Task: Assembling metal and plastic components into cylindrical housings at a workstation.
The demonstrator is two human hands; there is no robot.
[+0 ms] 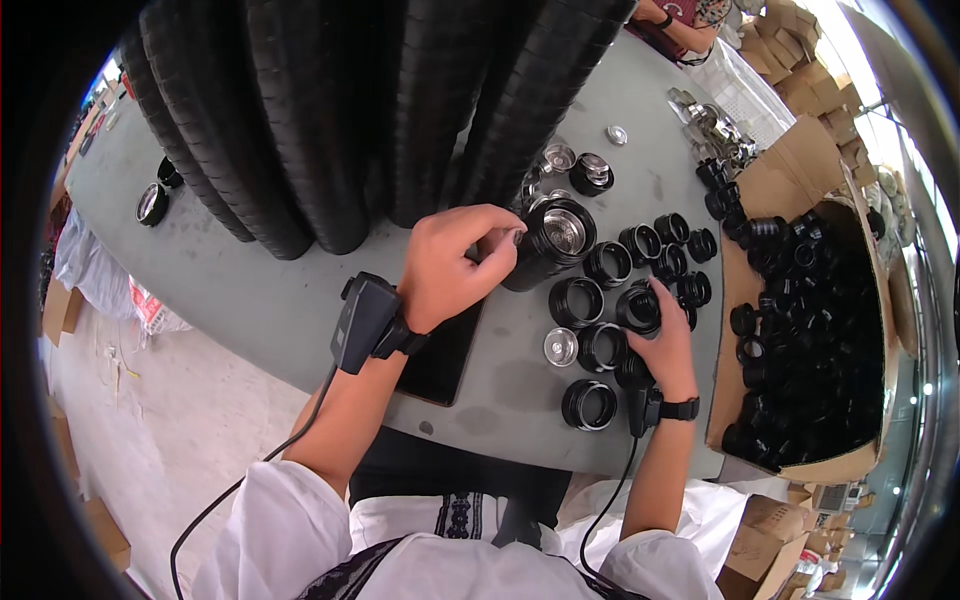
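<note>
My left hand (455, 262) is closed in a pinch, thumb and forefinger pressed together at the side of a black cylinder (540, 262). Whatever lies between those fingertips is too small to make out. A round silver metal piece (566, 231) sits in the cylinder's top. Over to the right, my right hand (668, 345) has its thumb and fingers around a threaded black ring (640, 309). Several similar rings surround it, among them one black ring (603, 347) beside the thumb. A small silver disc (561, 347) lies left of that ring.
Tall ribbed black columns (310, 150) stand across the far left of the grey table (250, 310). A cardboard box (735, 390) full of black rings is at the right. Silver parts (712, 125) lie beyond it. Another person's arm (690, 35) shows at the far edge.
</note>
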